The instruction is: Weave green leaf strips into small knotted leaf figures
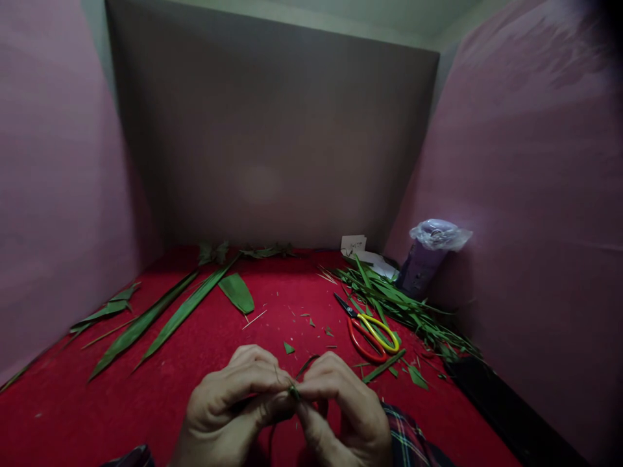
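Observation:
My left hand (233, 405) and my right hand (341, 405) meet at the front middle, just over the red cloth. Thumb and forefinger of each pinch a small dark green piece of leaf strip (293, 392) between them. A thin dark strand loops up behind the fingertips, and another hangs below. Most of the held piece is hidden by the fingers. Beyond my right hand lie scissors (365, 327) with one red and one yellow handle, black blades pointing away to the left. Small leaf scraps (289, 348) are scattered just past my fingertips.
Long green leaves (187, 308) lie on the left, with a broad cut leaf (237, 293) beside them. A heap of leaf strips (399, 298) spreads at right. Behind it stands a purple bin (422, 263) lined with plastic. A long black object (506, 402) lies along the right wall.

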Available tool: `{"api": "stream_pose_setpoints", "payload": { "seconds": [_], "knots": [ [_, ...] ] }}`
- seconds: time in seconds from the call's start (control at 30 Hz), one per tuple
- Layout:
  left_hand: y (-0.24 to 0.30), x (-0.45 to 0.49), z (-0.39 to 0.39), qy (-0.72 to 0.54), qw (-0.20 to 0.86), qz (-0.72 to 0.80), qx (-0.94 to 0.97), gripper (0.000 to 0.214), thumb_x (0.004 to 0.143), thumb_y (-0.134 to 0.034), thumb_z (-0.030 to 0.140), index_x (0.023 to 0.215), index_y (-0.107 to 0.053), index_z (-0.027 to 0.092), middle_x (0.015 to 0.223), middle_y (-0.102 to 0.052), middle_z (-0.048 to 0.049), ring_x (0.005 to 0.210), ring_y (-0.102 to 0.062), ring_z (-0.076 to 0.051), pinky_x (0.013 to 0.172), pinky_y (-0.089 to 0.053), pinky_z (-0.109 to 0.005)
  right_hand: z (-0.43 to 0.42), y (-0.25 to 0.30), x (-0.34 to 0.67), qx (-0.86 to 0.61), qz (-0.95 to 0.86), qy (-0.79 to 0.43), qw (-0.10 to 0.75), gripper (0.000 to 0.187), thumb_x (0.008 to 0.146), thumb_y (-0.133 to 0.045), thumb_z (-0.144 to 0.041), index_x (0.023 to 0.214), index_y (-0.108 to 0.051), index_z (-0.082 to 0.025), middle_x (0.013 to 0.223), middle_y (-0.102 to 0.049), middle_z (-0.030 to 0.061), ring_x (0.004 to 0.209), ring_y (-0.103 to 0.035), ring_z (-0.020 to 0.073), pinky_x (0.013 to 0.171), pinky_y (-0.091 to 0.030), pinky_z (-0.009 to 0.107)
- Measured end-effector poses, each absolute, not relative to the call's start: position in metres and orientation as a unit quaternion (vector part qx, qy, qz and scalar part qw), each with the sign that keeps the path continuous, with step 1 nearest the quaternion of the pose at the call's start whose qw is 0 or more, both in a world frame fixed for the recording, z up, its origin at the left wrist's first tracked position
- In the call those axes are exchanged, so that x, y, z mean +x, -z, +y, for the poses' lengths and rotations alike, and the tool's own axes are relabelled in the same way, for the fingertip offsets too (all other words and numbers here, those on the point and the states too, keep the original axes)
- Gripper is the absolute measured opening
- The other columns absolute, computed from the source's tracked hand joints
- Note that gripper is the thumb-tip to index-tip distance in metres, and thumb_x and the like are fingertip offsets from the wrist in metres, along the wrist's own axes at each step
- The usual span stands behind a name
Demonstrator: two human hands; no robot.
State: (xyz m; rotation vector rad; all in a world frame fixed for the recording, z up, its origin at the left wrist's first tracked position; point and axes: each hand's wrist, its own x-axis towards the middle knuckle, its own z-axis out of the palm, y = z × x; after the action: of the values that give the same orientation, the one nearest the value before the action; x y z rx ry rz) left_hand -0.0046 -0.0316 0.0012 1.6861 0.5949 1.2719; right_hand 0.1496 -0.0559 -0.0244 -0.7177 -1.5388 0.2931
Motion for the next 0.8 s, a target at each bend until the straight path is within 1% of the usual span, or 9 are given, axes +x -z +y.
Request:
{"api": "stream_pose_setpoints", "payload": {
  "seconds": [0.07, 0.13, 0.23, 0.33, 0.47, 0.63, 0.73, 0.8],
  "knots": [
    [0.000, -0.003, -0.032, -0.504, 0.500, 0.272, 0.649, 0.012, 0.074, -0.070, 0.013, 0.071, -0.074, 0.024, 0.065, -0.063, -0.0005, 0.067, -0.055, -0.015, 0.061, -0.046, -0.024, -0.056, 0.028, 0.147, -0.339, -0.640, -0.170, 0.668, 0.010, 0.078, -0.064, -0.011, 0.078, -0.062, -0.021, 0.065, -0.056, -0.0012, 0.060, -0.052, 0.0126, 0.054, -0.040, 0.024],
    [0.003, -0.001, -0.031, -0.484, 0.562, 0.298, 0.601, 0.007, 0.073, -0.072, 0.019, 0.066, -0.074, 0.020, 0.063, -0.061, -0.0010, 0.064, -0.054, -0.014, 0.058, -0.044, -0.023, -0.056, 0.031, 0.144, -0.366, -0.610, -0.208, 0.672, 0.009, 0.079, -0.064, -0.017, 0.072, -0.059, -0.020, 0.063, -0.052, -0.0022, 0.058, -0.049, 0.0119, 0.052, -0.037, 0.023],
    [0.008, 0.001, -0.029, -0.458, 0.668, 0.324, 0.489, 0.013, 0.067, -0.077, 0.025, 0.060, -0.070, 0.016, 0.058, -0.057, 0.0016, 0.054, -0.048, -0.010, 0.049, -0.037, -0.020, -0.057, 0.030, 0.143, -0.401, -0.591, -0.249, 0.654, 0.015, 0.080, -0.062, -0.025, 0.067, -0.056, -0.019, 0.062, -0.049, -0.0026, 0.056, -0.046, 0.0118, 0.051, -0.035, 0.024],
    [0.012, 0.002, -0.026, -0.424, 0.721, 0.342, 0.429, 0.018, 0.064, -0.080, 0.028, 0.060, -0.068, 0.014, 0.050, -0.055, 0.0031, 0.047, -0.044, -0.007, 0.046, -0.032, -0.018, -0.057, 0.028, 0.143, -0.427, -0.579, -0.286, 0.633, 0.021, 0.079, -0.061, -0.031, 0.064, -0.052, -0.019, 0.060, -0.046, -0.0030, 0.055, -0.043, 0.0117, 0.052, -0.034, 0.024],
    [0.011, 0.002, -0.025, -0.395, 0.754, 0.345, 0.395, 0.023, 0.062, -0.081, 0.031, 0.060, -0.066, 0.013, 0.048, -0.057, 0.0024, 0.043, -0.045, -0.007, 0.044, -0.032, -0.018, -0.056, 0.029, 0.146, -0.458, -0.563, -0.325, 0.606, 0.026, 0.076, -0.062, -0.037, 0.062, -0.051, -0.019, 0.059, -0.046, -0.0030, 0.055, -0.043, 0.0121, 0.053, -0.035, 0.025],
    [0.008, 0.002, -0.025, -0.386, 0.757, 0.351, 0.393, 0.023, 0.065, -0.079, 0.032, 0.062, -0.065, 0.014, 0.046, -0.054, 0.0044, 0.041, -0.043, -0.006, 0.042, -0.031, -0.017, -0.056, 0.034, 0.147, -0.479, -0.553, -0.357, 0.582, 0.033, 0.076, -0.062, -0.048, 0.064, -0.055, -0.018, 0.060, -0.050, -0.0009, 0.058, -0.046, 0.0138, 0.054, -0.037, 0.025],
    [0.009, 0.002, -0.024, -0.389, 0.752, 0.360, 0.393, 0.023, 0.064, -0.080, 0.031, 0.062, -0.065, 0.013, 0.046, -0.053, 0.0055, 0.040, -0.041, -0.005, 0.041, -0.030, -0.016, -0.056, 0.032, 0.148, -0.470, -0.537, -0.374, 0.592, 0.035, 0.082, -0.055, -0.051, 0.068, -0.055, -0.018, 0.061, -0.051, -0.0010, 0.056, -0.046, 0.0127, 0.054, -0.038, 0.024],
    [0.009, 0.003, -0.023, -0.385, 0.750, 0.362, 0.397, 0.023, 0.062, -0.081, 0.030, 0.062, -0.065, 0.013, 0.046, -0.053, 0.0060, 0.040, -0.041, -0.004, 0.042, -0.030, -0.015, -0.056, 0.028, 0.149, -0.464, -0.527, -0.371, 0.607, 0.034, 0.088, -0.048, -0.047, 0.073, -0.056, -0.018, 0.063, -0.052, -0.0012, 0.058, -0.048, 0.0123, 0.056, -0.039, 0.024]
  ]
}}
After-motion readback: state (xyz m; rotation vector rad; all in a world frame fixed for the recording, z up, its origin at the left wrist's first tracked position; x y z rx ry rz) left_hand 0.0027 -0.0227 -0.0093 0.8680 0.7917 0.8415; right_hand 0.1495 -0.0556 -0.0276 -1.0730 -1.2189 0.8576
